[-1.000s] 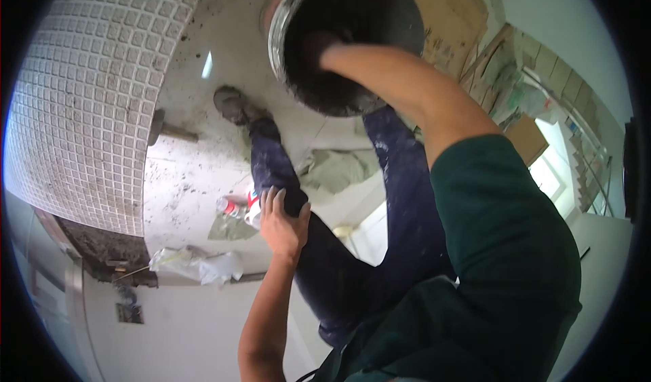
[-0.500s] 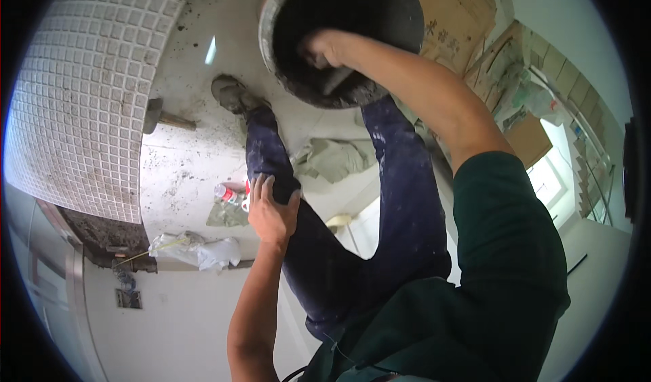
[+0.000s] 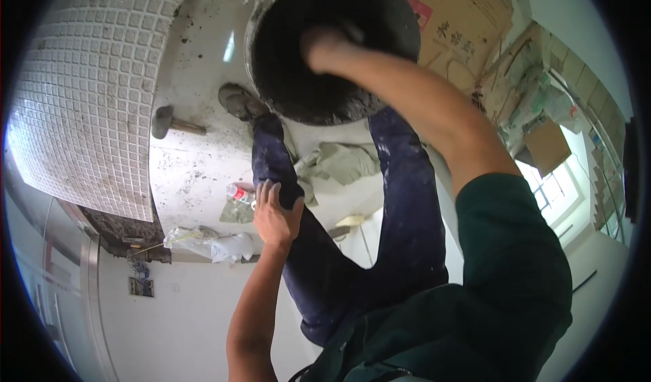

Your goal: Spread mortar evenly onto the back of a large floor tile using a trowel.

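My right hand (image 3: 325, 48) reaches down inside a large dark bucket (image 3: 256, 56) whose rim and wall are coated with grey mortar. Motion blurs that hand, but its fingers look closed round a flat, trowel-like tool (image 3: 351, 32), seen only as a pale smear. The bucket's dark contents are hard to make out. My left hand (image 3: 277, 220) rests on my left knee with its fingers apart and nothing in it. The bucket stands between and beyond my feet.
At left rises a large panel of small square tiles (image 3: 102, 77). A hammer (image 3: 175, 123) lies by it. Nearer are a bottle (image 3: 240, 193), white plastic bags (image 3: 217, 245) and a grey cloth (image 3: 342, 162). Cardboard (image 3: 461, 26) lies right of the bucket.
My right hand has swung within the bucket, and the tool now shows beyond it instead of below. My left hand stays on the knee. The whole view has shifted slightly.
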A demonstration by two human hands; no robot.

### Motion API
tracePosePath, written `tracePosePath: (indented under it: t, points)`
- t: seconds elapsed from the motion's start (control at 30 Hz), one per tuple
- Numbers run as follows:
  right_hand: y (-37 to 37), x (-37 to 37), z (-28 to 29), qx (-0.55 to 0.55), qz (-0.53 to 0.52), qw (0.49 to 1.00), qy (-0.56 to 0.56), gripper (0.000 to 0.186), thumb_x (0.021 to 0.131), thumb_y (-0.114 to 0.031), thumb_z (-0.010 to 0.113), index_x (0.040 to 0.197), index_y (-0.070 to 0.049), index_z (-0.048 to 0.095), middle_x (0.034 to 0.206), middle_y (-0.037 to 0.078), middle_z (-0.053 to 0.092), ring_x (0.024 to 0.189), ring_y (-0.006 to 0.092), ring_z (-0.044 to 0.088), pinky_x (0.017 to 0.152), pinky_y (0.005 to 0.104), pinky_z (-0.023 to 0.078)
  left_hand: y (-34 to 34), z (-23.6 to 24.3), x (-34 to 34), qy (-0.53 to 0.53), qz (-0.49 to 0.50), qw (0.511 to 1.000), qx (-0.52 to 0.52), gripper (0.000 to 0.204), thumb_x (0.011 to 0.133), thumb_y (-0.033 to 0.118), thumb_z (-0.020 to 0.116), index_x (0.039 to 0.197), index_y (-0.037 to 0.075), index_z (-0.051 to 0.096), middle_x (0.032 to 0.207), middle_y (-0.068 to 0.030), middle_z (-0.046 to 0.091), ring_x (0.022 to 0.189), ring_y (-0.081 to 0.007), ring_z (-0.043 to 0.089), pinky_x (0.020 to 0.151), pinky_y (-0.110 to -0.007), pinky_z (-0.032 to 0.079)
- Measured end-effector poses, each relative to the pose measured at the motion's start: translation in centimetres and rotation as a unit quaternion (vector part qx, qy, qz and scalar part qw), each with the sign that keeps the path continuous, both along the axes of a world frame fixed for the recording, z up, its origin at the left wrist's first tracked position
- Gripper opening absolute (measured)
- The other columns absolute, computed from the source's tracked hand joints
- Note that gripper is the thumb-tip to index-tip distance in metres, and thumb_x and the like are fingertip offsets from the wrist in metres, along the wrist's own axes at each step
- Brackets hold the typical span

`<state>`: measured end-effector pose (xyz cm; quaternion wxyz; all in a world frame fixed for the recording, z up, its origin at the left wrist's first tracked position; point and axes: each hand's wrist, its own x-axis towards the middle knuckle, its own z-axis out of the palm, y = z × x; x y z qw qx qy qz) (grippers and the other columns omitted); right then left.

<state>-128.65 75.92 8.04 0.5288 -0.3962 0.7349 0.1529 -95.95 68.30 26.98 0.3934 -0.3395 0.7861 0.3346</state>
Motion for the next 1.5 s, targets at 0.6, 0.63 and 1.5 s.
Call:
tracePosePath:
  t: [0.6, 0.63, 1.5]
  points:
    - [1.8, 2.6, -6.2, 0.031, -0.604, 0.786, -0.126, 0.02, 0.09, -0.019, 0.07, 0.091, 0.0, 0.063, 0.071, 0.01, 0.061, 0.053, 0.021, 0.057, 0.048, 0.0378, 0.047, -2.7, 0.4, -0.7, -0.026, 0.076, 0.997, 0.013, 0.059, 0.075, 0.033, 0.081, 0.122, 0.003, 0.065, 0.139, -0.0155, 0.059, 0.134, -0.0343, 0.051, 0.111, -0.042, 0.042]
    - [2.4, 3.1, -7.3, 0.023, -0.605, 0.786, -0.129, 0.02, 0.09, -0.019, 0.07, 0.091, 0.0, 0.063, 0.071, 0.01, 0.061, 0.053, 0.021, 0.057, 0.048, 0.0378, 0.047, -3.0, 0.2, -0.5, -0.023, 0.075, 0.997, 0.004, 0.059, 0.075, 0.033, 0.081, 0.122, 0.003, 0.065, 0.139, -0.0155, 0.059, 0.134, -0.0343, 0.051, 0.111, -0.042, 0.042]
    - [7.3, -0.3, 13.1, -0.275, -0.385, 0.871, -0.133, 0.033, 0.079, -0.024, 0.077, 0.079, 0.002, 0.058, 0.067, 0.012, 0.056, 0.061, 0.0189, 0.048, 0.063, 0.0363, 0.047, 1.3, 0.3, 1.4, -0.023, 0.052, 0.998, -0.036, 0.062, 0.075, 0.037, 0.078, 0.125, 0.002, 0.064, 0.139, -0.0154, 0.058, 0.137, -0.0312, 0.047, 0.113, -0.04, 0.039]
